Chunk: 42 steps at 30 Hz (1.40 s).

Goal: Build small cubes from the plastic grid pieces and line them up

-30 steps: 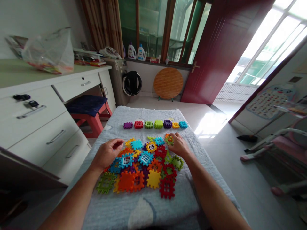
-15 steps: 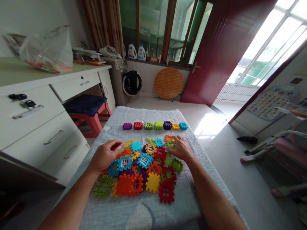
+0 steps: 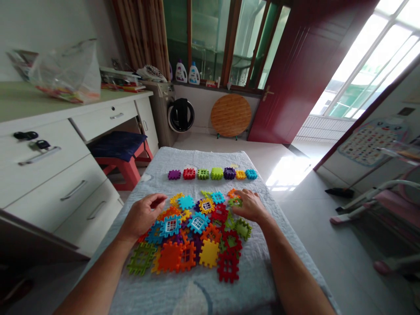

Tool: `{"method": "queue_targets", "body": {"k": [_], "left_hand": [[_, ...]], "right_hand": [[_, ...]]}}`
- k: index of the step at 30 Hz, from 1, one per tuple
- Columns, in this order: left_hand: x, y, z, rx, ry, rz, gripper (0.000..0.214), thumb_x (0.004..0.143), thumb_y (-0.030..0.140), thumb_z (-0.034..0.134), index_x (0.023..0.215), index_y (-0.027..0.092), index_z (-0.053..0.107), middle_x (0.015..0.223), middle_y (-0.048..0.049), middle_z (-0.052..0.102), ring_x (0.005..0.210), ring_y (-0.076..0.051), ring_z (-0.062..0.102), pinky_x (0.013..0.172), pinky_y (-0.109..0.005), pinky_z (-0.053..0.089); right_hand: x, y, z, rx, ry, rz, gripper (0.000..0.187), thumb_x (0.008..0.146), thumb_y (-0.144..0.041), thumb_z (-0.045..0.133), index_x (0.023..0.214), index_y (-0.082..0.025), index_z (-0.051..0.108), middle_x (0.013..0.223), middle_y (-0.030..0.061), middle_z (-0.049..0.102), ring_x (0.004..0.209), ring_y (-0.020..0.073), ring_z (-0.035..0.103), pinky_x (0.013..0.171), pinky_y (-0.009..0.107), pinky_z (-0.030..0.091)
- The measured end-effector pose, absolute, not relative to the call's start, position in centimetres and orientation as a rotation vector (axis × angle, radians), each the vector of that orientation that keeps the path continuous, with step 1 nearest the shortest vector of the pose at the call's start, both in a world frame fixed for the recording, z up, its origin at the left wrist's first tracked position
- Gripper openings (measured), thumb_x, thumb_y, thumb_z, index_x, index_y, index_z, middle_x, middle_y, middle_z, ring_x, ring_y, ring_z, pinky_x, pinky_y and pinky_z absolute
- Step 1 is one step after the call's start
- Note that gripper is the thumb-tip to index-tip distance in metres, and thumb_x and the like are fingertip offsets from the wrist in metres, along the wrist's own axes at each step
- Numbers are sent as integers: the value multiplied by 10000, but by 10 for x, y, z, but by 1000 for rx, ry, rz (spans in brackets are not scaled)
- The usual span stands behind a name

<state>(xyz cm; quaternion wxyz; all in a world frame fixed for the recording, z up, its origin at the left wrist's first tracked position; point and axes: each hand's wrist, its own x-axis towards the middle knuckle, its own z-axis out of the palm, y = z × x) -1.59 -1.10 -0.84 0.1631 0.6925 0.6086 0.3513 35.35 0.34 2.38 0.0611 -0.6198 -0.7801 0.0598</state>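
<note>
My right hand (image 3: 252, 205) is at the right far edge of a heap of toothed plastic building pieces, its fingers closed on a green building piece (image 3: 235, 202). An orange piece (image 3: 232, 193) lies just beyond its fingertips. My left hand (image 3: 144, 215) hovers at the heap's left side, fingers bent and loosely apart, with nothing visible in them. Near it lie a light-blue flat piece (image 3: 186, 202) and a blue window piece (image 3: 170, 225). Closer to me are an orange flat piece (image 3: 170, 257), a yellow one (image 3: 209, 253) and a red lattice piece (image 3: 228, 266).
Beyond the heap, several assembled blocks stand in a row, from a purple block (image 3: 174, 175) to a blue block (image 3: 251, 174). A pale cloth (image 3: 157, 293) covers the table. A red stool (image 3: 127, 168) and white drawers (image 3: 62, 183) stand to the left.
My right hand has shifted slightly towards me and to the right; the green piece under its fingers has moved with it. My left hand has barely moved.
</note>
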Motion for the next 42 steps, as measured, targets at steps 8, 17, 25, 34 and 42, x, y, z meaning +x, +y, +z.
{"method": "queue_targets", "body": {"k": [8,17,25,34,42], "left_hand": [[-15,-12,-6,1957,1748,1009,335,794,448,514,958,199,667,969,-67,735,889,-215,683,772,-279,544],[-14,-12,-3,1977,1780,997,342,786,453,509,947,197,667,953,-60,738,865,-211,684,786,-282,537],[-14,-12,-7,1991,1767,981,356,786,459,509,962,196,669,959,-58,737,867,-207,681,762,-268,535],[-10,-14,-2,2013,1767,989,352,775,449,509,945,194,681,944,-53,735,825,-205,678,759,-268,523],[-14,-13,-6,2026,1755,979,344,782,441,510,955,194,674,943,-52,735,813,-201,682,756,-265,526]], "right_hand": [[352,2,26,-1824,-2378,201,343,722,-432,648,1022,-266,645,885,29,584,892,212,552,807,320,315],[361,6,21,-1750,-2285,211,483,733,-520,647,1124,-240,603,965,47,578,912,215,559,819,337,365],[385,-17,54,-1476,-2458,607,319,720,-145,608,1031,-215,631,931,37,598,825,164,574,788,293,443],[374,-60,37,-1548,-2548,609,418,675,-195,654,1083,-187,564,988,54,571,861,177,542,788,284,416],[374,-47,34,-1679,-2197,302,158,754,-112,498,879,-209,505,826,3,546,745,138,495,686,250,357]]}}
